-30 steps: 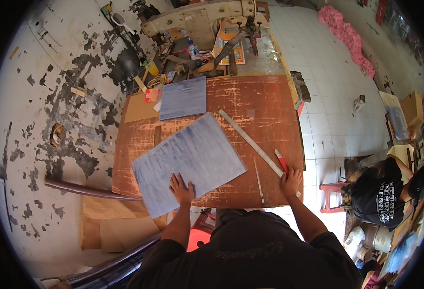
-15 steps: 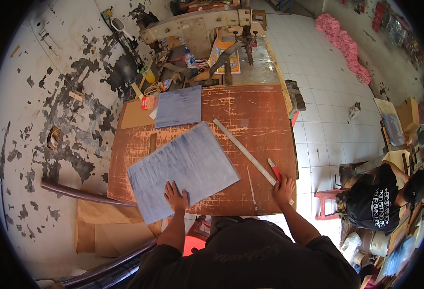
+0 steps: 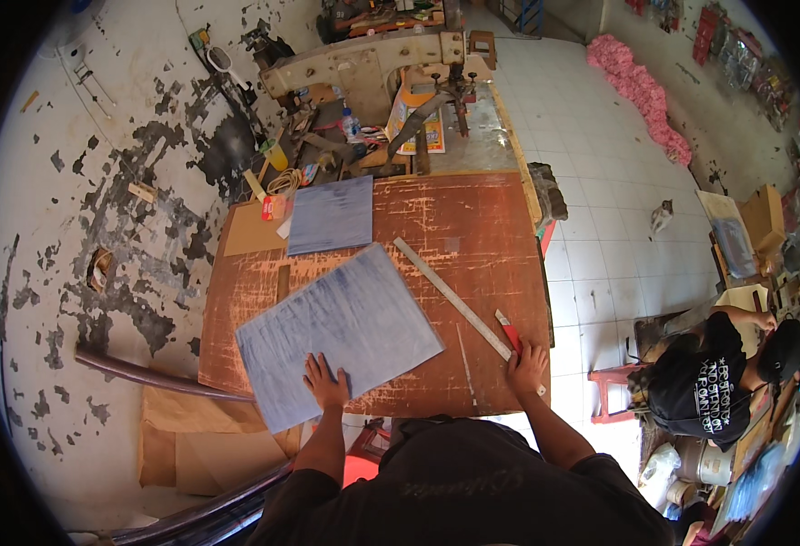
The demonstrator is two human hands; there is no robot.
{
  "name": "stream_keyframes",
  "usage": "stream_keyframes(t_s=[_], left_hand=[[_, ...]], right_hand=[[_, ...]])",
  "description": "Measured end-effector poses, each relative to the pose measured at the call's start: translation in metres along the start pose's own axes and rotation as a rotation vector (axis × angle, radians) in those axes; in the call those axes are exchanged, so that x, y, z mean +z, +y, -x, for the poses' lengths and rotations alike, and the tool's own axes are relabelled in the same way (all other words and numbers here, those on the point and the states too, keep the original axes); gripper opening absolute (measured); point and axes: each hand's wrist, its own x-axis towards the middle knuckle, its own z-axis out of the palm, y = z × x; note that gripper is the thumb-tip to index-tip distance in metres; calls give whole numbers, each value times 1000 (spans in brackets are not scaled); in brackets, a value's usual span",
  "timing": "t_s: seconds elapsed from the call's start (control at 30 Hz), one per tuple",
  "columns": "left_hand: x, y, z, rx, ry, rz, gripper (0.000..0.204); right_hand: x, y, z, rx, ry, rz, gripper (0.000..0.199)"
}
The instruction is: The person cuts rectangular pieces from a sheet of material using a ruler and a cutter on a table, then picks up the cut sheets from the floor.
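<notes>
Though askew, sheet [image 3: 354,314] under left hand [image 3: 329,386]

There's a cat [image 3: 661,218] on the pale tiles [image 3: 595,232]! Pink heap [image 3: 641,88] along the wall [image 3: 691,55], and a black-capped co-worker [image 3: 698,387] by a red stool [image 3: 603,393].

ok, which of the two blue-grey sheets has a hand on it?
The larger sheet, set aslant: the left hand rests on it, fingers spread. The smaller sheet, farther across the table, is untouched.

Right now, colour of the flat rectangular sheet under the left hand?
Flat sheet: streaky blue-grey, best in head view.
</notes>
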Motion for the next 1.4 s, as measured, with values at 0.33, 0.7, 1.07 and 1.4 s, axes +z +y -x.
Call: stream_keyframes(t_s=[0.33, 0.7, 1.07, 1.4], left_hand=[[-1, 0, -3, -14, -11, 20, 78], [-4, -1, 0, -18, -16, 27, 79], [-2, -1, -1, -38, -48, 7, 80], [-3, 1, -2, -30, -53, -7, 80]], right_hand=[[-5, -4, -2, 33, -53, -55, 49], [0, 0, 0, 24, -65, -7, 49], [-2, -2, 0, 7, -45, 0, 48], [-2, -2, -1, -10, -13, -6, 48]])
